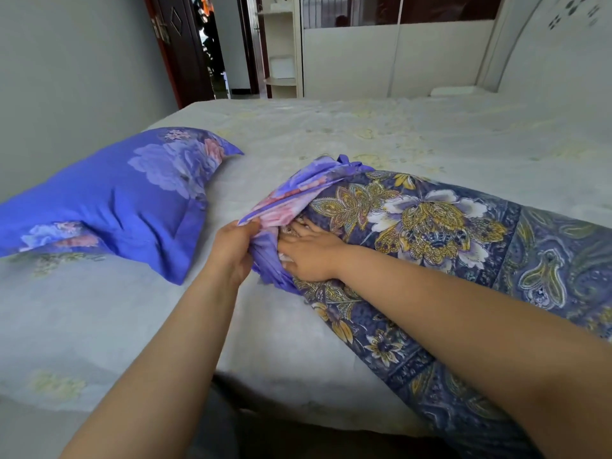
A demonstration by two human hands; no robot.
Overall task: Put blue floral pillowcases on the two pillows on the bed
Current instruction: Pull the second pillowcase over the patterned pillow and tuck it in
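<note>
One pillow (109, 207) in a blue floral pillowcase lies on the left of the bed (397, 137). A second pillow (447, 233), patterned in dark blue with yellow and white flowers, lies on the right. A bunched blue floral pillowcase (298, 190) sits over its near-left end. My left hand (233, 246) grips the pillowcase's opening edge. My right hand (309, 251) presses on the pillow's end, its fingertips tucked under the pillowcase edge.
The bed has a pale sheet with faint yellow flowers. A white headboard (546, 44) rises at the far right. A dark wooden door (178, 48) and an open doorway stand at the back left, with white shelves (281, 44) beside them.
</note>
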